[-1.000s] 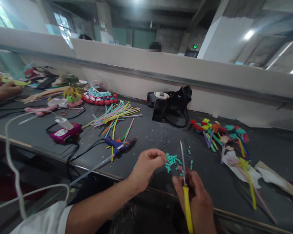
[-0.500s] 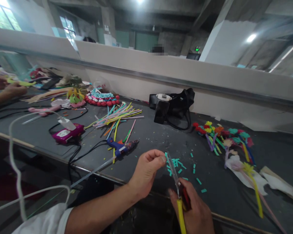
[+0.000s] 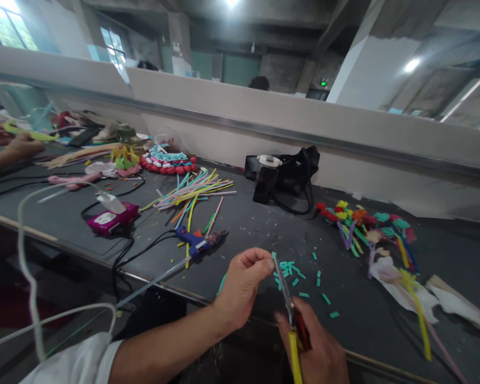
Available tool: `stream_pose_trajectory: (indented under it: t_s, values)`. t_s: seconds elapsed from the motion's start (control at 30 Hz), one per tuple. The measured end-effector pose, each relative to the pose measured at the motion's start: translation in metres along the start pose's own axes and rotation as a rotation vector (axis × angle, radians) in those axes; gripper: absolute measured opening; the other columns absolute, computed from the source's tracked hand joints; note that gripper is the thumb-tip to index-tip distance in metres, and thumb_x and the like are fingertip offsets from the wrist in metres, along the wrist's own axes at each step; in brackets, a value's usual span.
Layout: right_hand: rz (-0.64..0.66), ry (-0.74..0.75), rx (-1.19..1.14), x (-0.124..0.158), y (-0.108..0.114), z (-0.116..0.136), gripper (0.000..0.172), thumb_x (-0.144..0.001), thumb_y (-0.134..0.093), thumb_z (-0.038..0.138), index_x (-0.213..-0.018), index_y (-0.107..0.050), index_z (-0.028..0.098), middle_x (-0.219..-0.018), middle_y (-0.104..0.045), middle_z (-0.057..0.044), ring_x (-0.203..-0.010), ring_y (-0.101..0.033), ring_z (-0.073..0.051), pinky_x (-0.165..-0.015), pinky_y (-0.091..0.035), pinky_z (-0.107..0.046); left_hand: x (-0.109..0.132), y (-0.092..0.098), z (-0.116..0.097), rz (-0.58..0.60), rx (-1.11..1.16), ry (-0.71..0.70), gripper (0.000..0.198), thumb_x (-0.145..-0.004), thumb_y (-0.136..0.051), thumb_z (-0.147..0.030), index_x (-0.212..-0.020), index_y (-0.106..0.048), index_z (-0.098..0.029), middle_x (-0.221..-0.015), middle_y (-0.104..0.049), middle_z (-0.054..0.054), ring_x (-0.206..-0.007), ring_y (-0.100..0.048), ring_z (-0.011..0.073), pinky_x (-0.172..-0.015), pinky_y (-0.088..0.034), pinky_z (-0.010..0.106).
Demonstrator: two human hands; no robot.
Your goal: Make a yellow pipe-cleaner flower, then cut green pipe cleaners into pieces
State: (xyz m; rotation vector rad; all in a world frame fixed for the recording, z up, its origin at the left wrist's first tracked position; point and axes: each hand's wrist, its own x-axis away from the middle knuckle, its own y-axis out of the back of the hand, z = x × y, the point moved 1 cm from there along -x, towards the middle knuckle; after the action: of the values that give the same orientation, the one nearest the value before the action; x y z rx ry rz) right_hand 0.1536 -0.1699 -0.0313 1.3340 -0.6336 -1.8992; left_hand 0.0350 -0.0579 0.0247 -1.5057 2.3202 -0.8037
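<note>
Far left edge of frame: another person's hands (image 3: 18,145) hold a yellow-green strip, separate from the wearer. Left-centre on the dark table (image 3: 256,224): pink glue gun (image 3: 111,218) with black cord, then a loose fan of coloured sticks (image 3: 192,189), then a blue glue gun (image 3: 200,242) lying on its side.

Lower centre: left hand (image 3: 244,282) is closed in a pinch, thumb and forefinger nipping a short teal strip (image 3: 272,256) just above the table edge. The strip tip sits right at the scissors (image 3: 288,306) blades, touching or nearly so; the blades look almost shut. Right hand (image 3: 318,349), bottom of frame, is wrapped tight round the yellow scissor handles.

Cut teal bits (image 3: 300,277) lie scattered on the table just beyond the blades.

The strip looks very light, thin and bendy, easy to crush or drop; probably best pinched close to the free end, fingertips only, clear of the blades.

Upper centre-right: black bag (image 3: 292,170) against the wall. Right: a bunch of paper flowers (image 3: 368,224) on long stems, white scraps beside them.
</note>
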Motion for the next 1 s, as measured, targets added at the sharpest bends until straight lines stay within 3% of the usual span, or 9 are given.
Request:
stream_pose_trajectory:
  t_s: [0.1, 0.27, 0.47, 0.83, 1.0]
  values:
    - [0.000, -0.049, -0.009, 0.003, -0.003, 0.000, 0.037, -0.090, -0.050, 0.049, -0.102, -0.064, 0.017, -0.079, -0.074, -0.005, -0.063, -0.071, -0.018, -0.056, -0.052, -0.023, 0.001, -0.001, 0.000, -0.009, 0.012, 0.005, 0.012, -0.064, -0.073, -0.022, -0.068, -0.065, -0.015, -0.069, -0.061, 0.002, -0.068, -0.051, 0.0123, -0.071, -0.039, 0.026]
    - [0.021, 0.044, 0.031, 0.005, -0.004, -0.004, 0.036, -0.088, -0.055, 0.047, -0.106, -0.062, 0.016, -0.077, -0.073, -0.004, -0.061, -0.070, -0.017, -0.053, -0.052, -0.022, 0.001, -0.001, 0.000, -0.016, 0.025, -0.008, 0.012, -0.065, -0.073, -0.022, -0.069, -0.064, -0.014, -0.069, -0.060, 0.002, -0.067, -0.050, 0.0123, -0.071, -0.038, 0.026]
    - [-0.014, 0.069, 0.024, 0.003, -0.003, -0.003, 0.035, -0.090, -0.053, 0.045, -0.104, -0.063, 0.014, -0.080, -0.074, -0.006, -0.065, -0.071, -0.017, -0.059, -0.053, -0.021, 0.001, 0.000, 0.001, -0.002, 0.028, -0.015, 0.009, -0.067, -0.071, -0.020, -0.070, -0.064, -0.015, -0.070, -0.060, 0.002, -0.070, -0.050, 0.0129, -0.072, -0.038, 0.026]
    - [-0.047, 0.107, -0.070, 0.010, -0.009, -0.006, 0.033, -0.089, -0.056, 0.040, -0.105, -0.063, 0.012, -0.073, -0.074, -0.006, -0.055, -0.070, -0.015, -0.054, -0.051, -0.019, 0.002, -0.001, 0.002, 0.006, 0.008, -0.013, 0.007, -0.068, -0.069, -0.019, -0.069, -0.064, -0.015, -0.068, -0.058, 0.001, -0.068, -0.049, 0.0116, -0.071, -0.037, 0.025]
    - [0.006, -0.001, -0.155, -0.001, 0.000, 0.002, 0.028, -0.090, -0.052, 0.044, -0.093, -0.062, 0.018, -0.060, -0.068, 0.002, -0.044, -0.064, -0.011, -0.045, -0.047, -0.016, 0.002, 0.000, -0.001, 0.016, -0.081, -0.047, 0.009, -0.067, -0.069, -0.021, -0.068, -0.063, -0.015, -0.066, -0.056, -0.001, -0.065, -0.046, 0.0102, -0.067, -0.036, 0.023]
